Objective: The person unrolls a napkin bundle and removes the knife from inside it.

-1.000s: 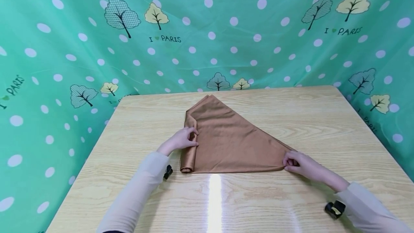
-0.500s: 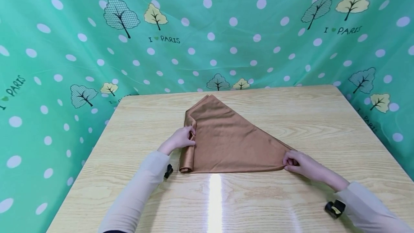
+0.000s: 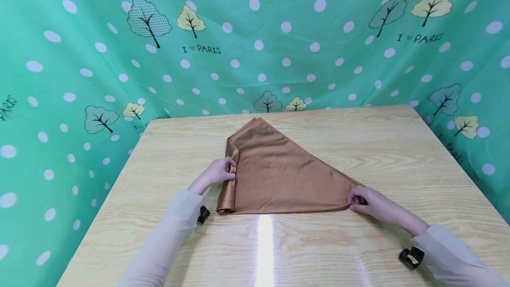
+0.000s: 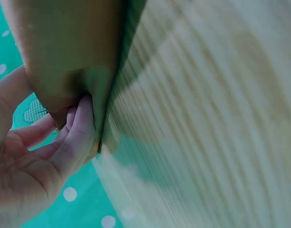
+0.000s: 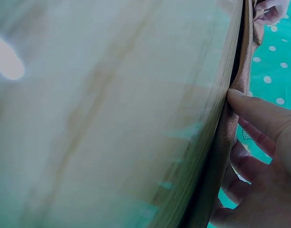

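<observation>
A shiny brown cloth (image 3: 291, 172), folded to a rough triangle, lies on the table with its left side turned into a roll (image 3: 227, 198). My left hand (image 3: 217, 171) grips that roll about midway along, thumb on the near side. In the left wrist view, the fingers of the left hand (image 4: 64, 147) curl in against the roll's brown fabric (image 4: 74, 42). At the cloth's pointed right corner, my right hand (image 3: 370, 203) pinches the fabric. The right wrist view has the thumb of the right hand (image 5: 264, 156) on the cloth's edge (image 5: 231, 128), fingers behind it.
The cloth lies on a light wood-grain table (image 3: 318, 251) with a bright light reflection in front. A green dotted curtain (image 3: 239, 34) with printed trees hangs behind and along both sides. Black wrist cameras (image 3: 412, 257) sit near both sleeves.
My left hand has shifted slightly left, and the rolled side of the cloth has come with it. The right hand stays at the right corner.
</observation>
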Demonstrator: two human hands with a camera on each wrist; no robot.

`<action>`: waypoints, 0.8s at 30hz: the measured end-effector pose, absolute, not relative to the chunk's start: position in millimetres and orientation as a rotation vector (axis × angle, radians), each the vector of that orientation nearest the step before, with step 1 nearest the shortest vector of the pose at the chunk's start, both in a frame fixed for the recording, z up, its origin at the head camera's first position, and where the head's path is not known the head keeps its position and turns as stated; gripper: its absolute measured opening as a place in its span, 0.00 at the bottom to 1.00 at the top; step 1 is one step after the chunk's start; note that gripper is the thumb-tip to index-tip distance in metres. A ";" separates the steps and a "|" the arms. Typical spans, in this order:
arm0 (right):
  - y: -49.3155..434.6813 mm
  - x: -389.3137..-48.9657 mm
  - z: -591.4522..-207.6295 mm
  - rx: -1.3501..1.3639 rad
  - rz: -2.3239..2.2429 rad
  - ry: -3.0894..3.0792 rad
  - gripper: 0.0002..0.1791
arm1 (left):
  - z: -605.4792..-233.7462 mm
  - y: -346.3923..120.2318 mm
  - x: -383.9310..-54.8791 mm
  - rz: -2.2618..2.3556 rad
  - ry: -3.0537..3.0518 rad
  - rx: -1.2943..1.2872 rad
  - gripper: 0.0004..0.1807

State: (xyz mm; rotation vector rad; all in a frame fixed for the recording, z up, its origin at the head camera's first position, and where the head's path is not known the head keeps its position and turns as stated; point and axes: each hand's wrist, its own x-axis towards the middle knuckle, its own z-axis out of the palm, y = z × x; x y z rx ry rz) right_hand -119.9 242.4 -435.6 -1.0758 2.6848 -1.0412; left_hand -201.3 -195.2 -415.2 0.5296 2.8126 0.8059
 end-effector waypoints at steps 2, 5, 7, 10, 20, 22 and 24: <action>242.1 -120.1 -436.5 -1.081 -1.040 2.681 0.08 | -414.5 -198.2 -198.6 0.857 2.810 0.487 0.15; 242.2 -120.3 -437.0 -1.067 -1.038 2.674 0.08 | -414.1 -201.8 -195.6 0.941 2.811 0.453 0.15; 242.4 -120.5 -437.3 -1.060 -1.035 2.675 0.08 | -414.0 -203.4 -194.5 0.992 2.806 0.428 0.15; 242.5 -121.0 -437.5 -1.057 -1.033 2.672 0.08 | -414.2 -206.3 -193.3 1.049 2.799 0.396 0.16; 241.5 -120.2 -435.9 -1.066 -1.042 2.680 0.08 | -415.5 -225.6 -187.4 1.426 2.561 0.138 0.19; 241.6 -120.1 -435.9 -1.057 -1.037 2.677 0.07 | -416.8 -230.4 -186.7 1.462 2.530 0.112 0.19; 241.7 -119.9 -436.5 -1.047 -1.035 2.684 0.08 | -418.9 -234.6 -186.5 1.477 2.526 0.095 0.19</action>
